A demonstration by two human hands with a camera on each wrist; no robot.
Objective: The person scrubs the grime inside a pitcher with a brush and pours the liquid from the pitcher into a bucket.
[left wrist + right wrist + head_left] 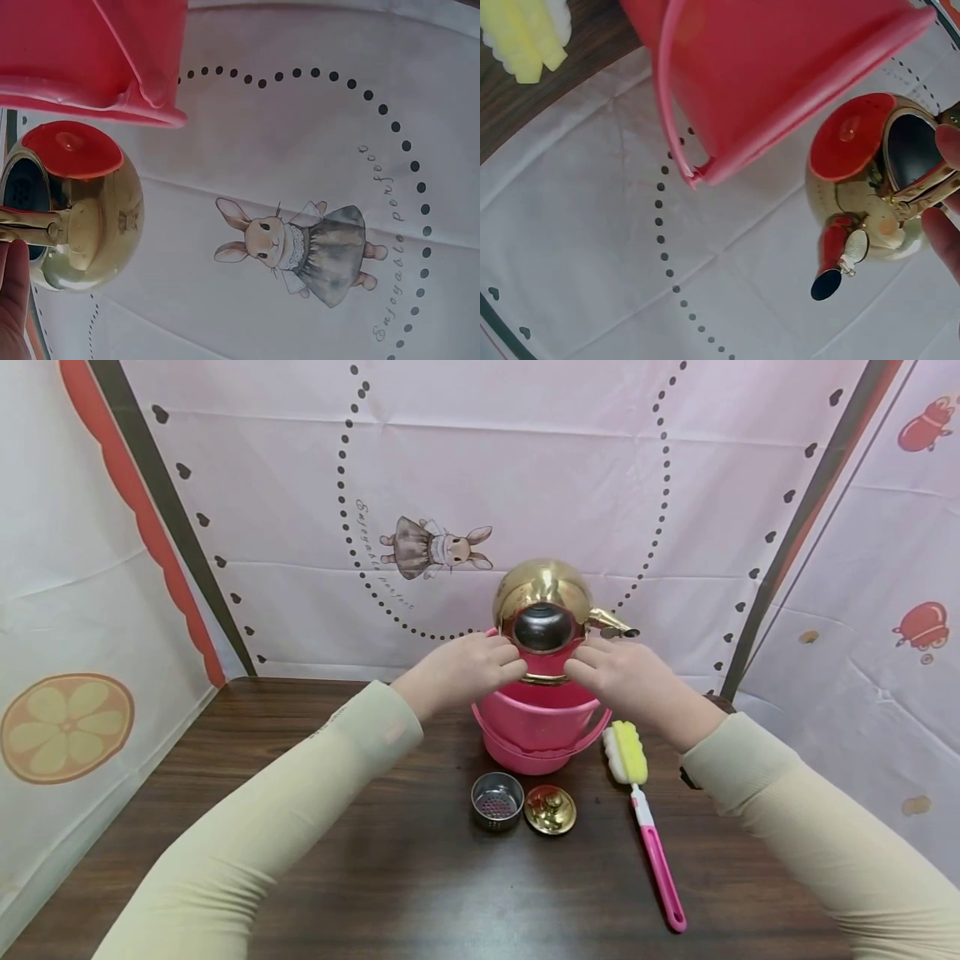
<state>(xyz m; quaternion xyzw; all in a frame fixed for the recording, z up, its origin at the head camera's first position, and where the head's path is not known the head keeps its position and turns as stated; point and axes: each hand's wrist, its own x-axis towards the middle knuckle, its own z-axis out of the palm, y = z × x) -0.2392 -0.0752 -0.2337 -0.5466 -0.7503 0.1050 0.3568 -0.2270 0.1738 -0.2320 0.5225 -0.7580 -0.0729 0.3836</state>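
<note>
A shiny gold teapot (543, 580) is held over the rim of a pink bucket (534, 728), tipped so its dark round mouth faces me. My left hand (467, 668) grips the left side of its handle (545, 680), with fingers curled. On the other side, my right hand (626, 675) has its fingers curled on the same handle. The spout (832, 259) points to the right, with a small cap hanging at its tip. In the left wrist view, the gold body (124, 225) shows beside the bucket (82, 45), reflecting its pink.
A metal strainer cup (498, 785) and a gold lid (551, 810) lie on the dark wooden table (360, 860) before the bucket. To the right lies a sponge brush (660, 868) with a pink handle. A printed cloth (465, 460) hangs behind.
</note>
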